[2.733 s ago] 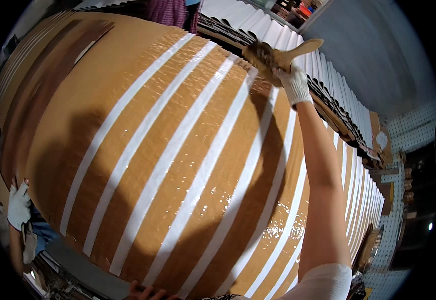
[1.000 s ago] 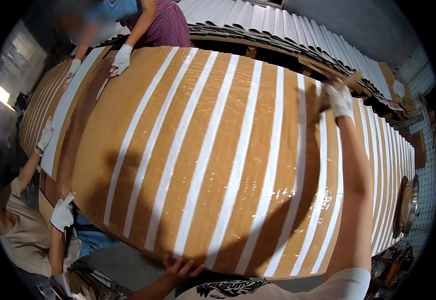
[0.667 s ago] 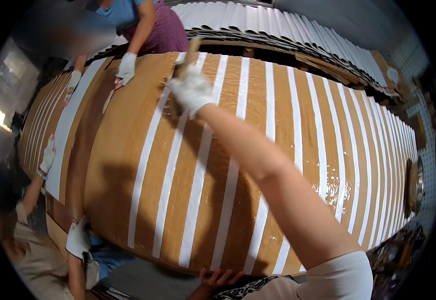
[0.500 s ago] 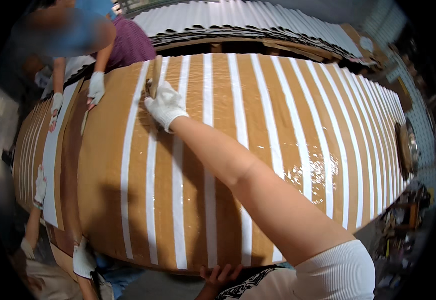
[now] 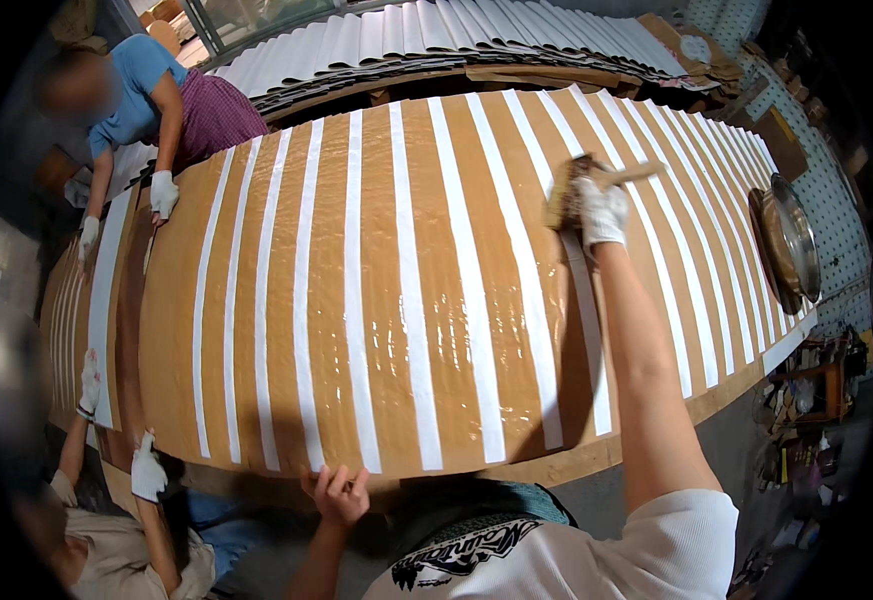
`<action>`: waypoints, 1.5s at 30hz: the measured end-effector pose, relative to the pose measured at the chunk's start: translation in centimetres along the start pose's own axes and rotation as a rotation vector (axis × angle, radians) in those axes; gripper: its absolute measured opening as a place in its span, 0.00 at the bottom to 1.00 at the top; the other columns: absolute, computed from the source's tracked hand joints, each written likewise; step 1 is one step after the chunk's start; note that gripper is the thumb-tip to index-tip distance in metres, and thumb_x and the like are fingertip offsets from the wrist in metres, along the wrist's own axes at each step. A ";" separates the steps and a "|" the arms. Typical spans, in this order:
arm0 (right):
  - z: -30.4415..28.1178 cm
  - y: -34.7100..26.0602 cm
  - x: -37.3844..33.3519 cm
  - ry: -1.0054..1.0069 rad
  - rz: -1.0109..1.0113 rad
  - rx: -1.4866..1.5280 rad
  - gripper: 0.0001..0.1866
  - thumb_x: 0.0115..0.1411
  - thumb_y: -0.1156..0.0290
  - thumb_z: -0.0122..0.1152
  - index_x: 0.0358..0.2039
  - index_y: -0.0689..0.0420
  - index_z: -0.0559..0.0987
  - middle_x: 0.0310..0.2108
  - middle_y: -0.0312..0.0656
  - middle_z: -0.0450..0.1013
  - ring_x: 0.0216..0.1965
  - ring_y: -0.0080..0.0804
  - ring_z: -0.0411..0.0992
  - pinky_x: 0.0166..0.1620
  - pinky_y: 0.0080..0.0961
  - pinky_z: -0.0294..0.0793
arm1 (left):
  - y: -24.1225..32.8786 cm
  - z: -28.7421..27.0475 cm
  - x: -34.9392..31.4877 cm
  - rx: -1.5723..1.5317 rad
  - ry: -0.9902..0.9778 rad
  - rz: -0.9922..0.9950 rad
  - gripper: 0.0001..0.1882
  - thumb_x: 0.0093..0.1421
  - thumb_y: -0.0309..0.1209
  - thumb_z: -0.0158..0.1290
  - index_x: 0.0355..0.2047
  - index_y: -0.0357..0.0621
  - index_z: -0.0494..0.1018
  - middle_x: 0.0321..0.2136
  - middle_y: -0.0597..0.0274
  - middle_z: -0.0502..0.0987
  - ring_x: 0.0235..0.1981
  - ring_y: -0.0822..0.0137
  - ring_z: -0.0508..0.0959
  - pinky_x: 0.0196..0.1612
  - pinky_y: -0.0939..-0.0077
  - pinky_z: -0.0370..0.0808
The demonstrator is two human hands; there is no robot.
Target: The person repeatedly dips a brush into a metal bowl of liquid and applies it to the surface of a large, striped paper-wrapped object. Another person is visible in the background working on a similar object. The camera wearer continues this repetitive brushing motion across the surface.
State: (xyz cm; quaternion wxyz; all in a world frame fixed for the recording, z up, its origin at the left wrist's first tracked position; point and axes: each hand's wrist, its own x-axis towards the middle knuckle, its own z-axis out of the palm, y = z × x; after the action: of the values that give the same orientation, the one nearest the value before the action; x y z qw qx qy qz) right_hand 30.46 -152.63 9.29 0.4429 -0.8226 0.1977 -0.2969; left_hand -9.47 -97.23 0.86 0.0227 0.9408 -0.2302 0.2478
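Note:
My gloved right hand (image 5: pixel 604 212) is closed around the wooden handle of a brush (image 5: pixel 562 195), blurred by motion. Its bristles meet the far right part of a broad layer of brown paper (image 5: pixel 329 250) with overlapping, white-edged strips (image 5: pixel 411 330). Glossy wet-looking patches shine across the middle of the paper. My bare left hand (image 5: pixel 338 495) rests at the near edge, its fingers apart and their tips on the paper; the thumb is partly hidden.
A round metal-rimmed basin (image 5: pixel 794 235) stands at the right end. White corrugated sheets (image 5: pixel 396 40) are stacked behind. At left, a co-worker's gloved hand (image 5: pixel 163 195) and another's gloved hand (image 5: pixel 148 470) touch a dark brown band (image 5: pixel 128 330). Cluttered shelves (image 5: pixel 826 390) stand at right.
My right hand has carried the brush from the far left part of the striped paper to the right. My left hand now shows farther left along the near edge. The view has shifted too.

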 end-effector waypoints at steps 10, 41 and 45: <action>-9.5 -4.0 0.2 -0.033 0.093 -0.264 0.28 0.56 0.57 0.66 0.56 0.54 0.79 0.46 0.52 0.80 0.48 0.45 0.79 0.52 0.38 0.75 | 2.3 -2.6 1.9 -0.029 -0.077 -0.093 0.23 0.49 0.27 0.55 0.49 0.49 0.76 0.55 0.51 0.64 0.61 0.42 0.62 0.65 0.23 0.59; 30.4 -37.4 -26.1 -0.720 -0.275 0.242 0.21 0.58 0.69 0.60 0.53 0.57 0.74 0.40 0.51 0.77 0.40 0.46 0.79 0.46 0.41 0.78 | 2.8 2.9 -0.5 0.087 0.245 -0.271 0.25 0.62 0.52 0.59 0.59 0.76 0.68 0.55 0.71 0.66 0.57 0.63 0.68 0.56 0.44 0.70; 36.8 -38.1 -30.1 -0.727 -0.531 0.160 0.20 0.59 0.64 0.60 0.51 0.56 0.73 0.45 0.53 0.76 0.46 0.55 0.76 0.50 0.44 0.76 | 3.0 3.0 -0.7 0.041 0.270 -0.296 0.26 0.62 0.52 0.60 0.59 0.77 0.67 0.54 0.72 0.66 0.57 0.63 0.68 0.58 0.43 0.69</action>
State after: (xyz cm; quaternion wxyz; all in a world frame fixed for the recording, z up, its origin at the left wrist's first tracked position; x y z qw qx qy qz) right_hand 34.80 -92.27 16.18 0.4544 -0.8587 -0.2117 -0.1066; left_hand -9.99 -100.08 -2.37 0.0706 0.9229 -0.0790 0.3701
